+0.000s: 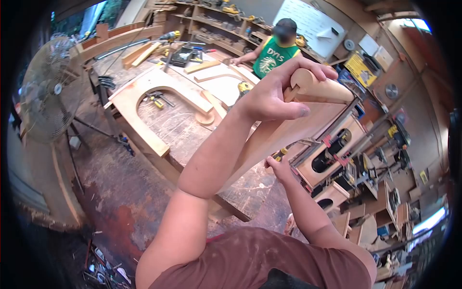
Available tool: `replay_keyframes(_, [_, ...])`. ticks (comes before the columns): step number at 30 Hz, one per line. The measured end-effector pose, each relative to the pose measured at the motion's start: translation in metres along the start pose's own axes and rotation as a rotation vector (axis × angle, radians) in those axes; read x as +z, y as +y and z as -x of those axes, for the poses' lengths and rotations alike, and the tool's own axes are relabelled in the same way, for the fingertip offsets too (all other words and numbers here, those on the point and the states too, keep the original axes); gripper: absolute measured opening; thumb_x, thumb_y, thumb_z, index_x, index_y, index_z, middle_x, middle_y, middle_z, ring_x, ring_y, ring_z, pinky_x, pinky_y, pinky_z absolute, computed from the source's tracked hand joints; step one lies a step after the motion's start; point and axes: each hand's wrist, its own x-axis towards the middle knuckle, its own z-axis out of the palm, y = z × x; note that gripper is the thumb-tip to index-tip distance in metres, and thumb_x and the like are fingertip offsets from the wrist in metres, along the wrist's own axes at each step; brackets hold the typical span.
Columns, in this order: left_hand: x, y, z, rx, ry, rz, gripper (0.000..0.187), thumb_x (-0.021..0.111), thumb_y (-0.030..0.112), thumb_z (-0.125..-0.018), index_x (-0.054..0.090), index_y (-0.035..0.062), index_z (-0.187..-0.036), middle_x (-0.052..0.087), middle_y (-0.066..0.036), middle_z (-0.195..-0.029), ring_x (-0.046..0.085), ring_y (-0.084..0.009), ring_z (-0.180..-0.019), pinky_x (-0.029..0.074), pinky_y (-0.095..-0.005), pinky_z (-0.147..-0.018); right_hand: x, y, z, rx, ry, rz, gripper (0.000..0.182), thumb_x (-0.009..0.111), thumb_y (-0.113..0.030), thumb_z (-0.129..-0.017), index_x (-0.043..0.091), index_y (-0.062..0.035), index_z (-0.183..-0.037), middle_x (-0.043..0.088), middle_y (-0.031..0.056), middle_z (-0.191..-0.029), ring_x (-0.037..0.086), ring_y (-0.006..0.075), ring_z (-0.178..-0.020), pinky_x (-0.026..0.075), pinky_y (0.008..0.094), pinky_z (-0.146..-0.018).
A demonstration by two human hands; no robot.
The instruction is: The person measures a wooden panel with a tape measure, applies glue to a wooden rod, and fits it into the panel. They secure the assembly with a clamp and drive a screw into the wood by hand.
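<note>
My left hand reaches up to the near end of a rounded wooden rail, its fingers bent over the top and its thumb below. The rail runs along the upper edge of a wide wooden board, which stands tilted over the workbench. Lower and to the right, my right hand is closed around a tool with a yellow and black handle; the tool's far end is not clear. My left forearm hides part of the board.
An arched wooden frame lies on the workbench with drills, clamps and wood strips. A person in a green shirt stands across the bench. A fan stands at left. Wooden cabinets and shelves are at right.
</note>
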Motion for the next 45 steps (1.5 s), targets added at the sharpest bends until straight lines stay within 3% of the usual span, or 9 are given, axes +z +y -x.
replay_keyframes(5, [-0.008,-0.003,0.002,0.003,0.034,0.029,0.051,0.064,0.002,-0.069,0.050,0.0045,-0.118,0.059,-0.013,-0.119,0.049,-0.0271,-0.126,0.033,-0.0453,-0.113,0.009,-0.006,0.000,0.029,0.063,-0.028,0.013,0.061,-0.011,-0.089,0.055,0.0006,-0.091,0.060,0.0060,-0.073,0.059,0.0135,-0.066,0.049,0.0278,-0.062])
replay_keyframes(15, [-0.008,-0.006,0.006,-0.010,-0.014,0.032,0.052,0.072,0.006,-0.074,0.054,0.0069,-0.122,0.058,-0.004,-0.117,0.056,-0.0113,-0.107,0.045,-0.0262,-0.095,0.009,-0.012,0.014,0.059,0.237,0.391,0.013,0.067,-0.008,-0.082,0.065,0.0012,-0.091,0.067,0.0069,-0.078,0.064,0.0158,-0.072,0.052,0.0294,-0.065])
replay_keyframes(18, [-0.007,-0.006,0.005,0.012,0.017,-0.053,0.052,0.074,0.009,-0.073,0.055,0.0071,-0.121,0.059,-0.003,-0.113,0.057,-0.0100,-0.103,0.047,-0.0251,-0.091,0.022,-0.011,0.012,0.024,0.270,0.035,0.016,0.068,-0.009,-0.083,0.065,0.0017,-0.094,0.067,0.0077,-0.087,0.064,0.0164,-0.072,0.052,0.0303,-0.063])
replay_keyframes(26, [-0.002,-0.007,0.006,-0.040,-0.029,0.085,0.046,0.067,0.009,-0.077,0.054,0.0085,-0.121,0.057,-0.003,-0.094,0.056,-0.0058,-0.088,0.051,-0.0227,-0.077,0.013,-0.001,0.011,0.227,0.340,0.111,0.032,0.072,-0.010,-0.081,0.062,0.0052,-0.107,0.067,0.0090,-0.094,0.065,0.0165,-0.081,0.053,0.0312,-0.068])
replay_keyframes(28, [0.003,-0.002,0.006,-0.051,0.023,0.104,0.040,0.062,0.005,-0.072,0.056,0.0072,-0.111,0.058,-0.006,-0.085,0.055,-0.0135,-0.075,0.047,-0.0294,-0.066,0.015,-0.002,0.013,0.132,0.327,0.078,0.033,0.073,-0.010,-0.081,0.062,0.0050,-0.108,0.067,0.0087,-0.096,0.064,0.0159,-0.085,0.052,0.0306,-0.072])
replay_keyframes(34, [0.009,0.006,0.010,-0.131,0.021,0.369,0.040,0.060,0.002,-0.072,0.056,0.0071,-0.111,0.057,-0.005,-0.084,0.054,-0.0128,-0.073,0.046,-0.0285,-0.064,0.023,-0.001,0.016,-0.039,0.406,0.062,0.034,0.073,-0.006,-0.080,0.063,0.0042,-0.111,0.067,0.0075,-0.102,0.063,0.0152,-0.091,0.050,0.0298,-0.078])
replay_keyframes(38, [0.014,0.007,0.010,0.031,0.093,0.167,0.040,0.061,0.002,-0.072,0.056,0.0078,-0.111,0.057,-0.004,-0.087,0.053,-0.0117,-0.076,0.046,-0.0265,-0.066,0.026,-0.001,0.014,-0.011,0.437,-0.077,0.030,0.072,-0.004,-0.080,0.064,0.0041,-0.108,0.067,0.0063,-0.101,0.062,0.0145,-0.092,0.049,0.0285,-0.078])
replay_keyframes(43, [0.009,0.014,0.004,0.018,0.082,0.167,0.041,0.062,0.004,-0.072,0.056,0.0086,-0.112,0.059,-0.006,-0.093,0.057,-0.0152,-0.079,0.048,-0.0275,-0.070,0.035,-0.021,0.013,-0.029,0.497,-0.029,0.023,0.066,-0.003,-0.082,0.066,0.0034,-0.104,0.068,0.0070,-0.093,0.063,0.0143,-0.078,0.051,0.0299,-0.066])
replay_keyframes(45, [0.001,0.019,0.006,-0.131,0.031,0.053,0.041,0.063,0.005,-0.071,0.057,0.0083,-0.111,0.060,-0.007,-0.094,0.059,-0.0154,-0.080,0.048,-0.0290,-0.072,0.033,-0.029,0.015,-0.068,0.467,0.262,0.017,0.065,-0.004,-0.083,0.066,0.0022,-0.099,0.068,0.0076,-0.085,0.063,0.0143,-0.069,0.051,0.0296,-0.059])
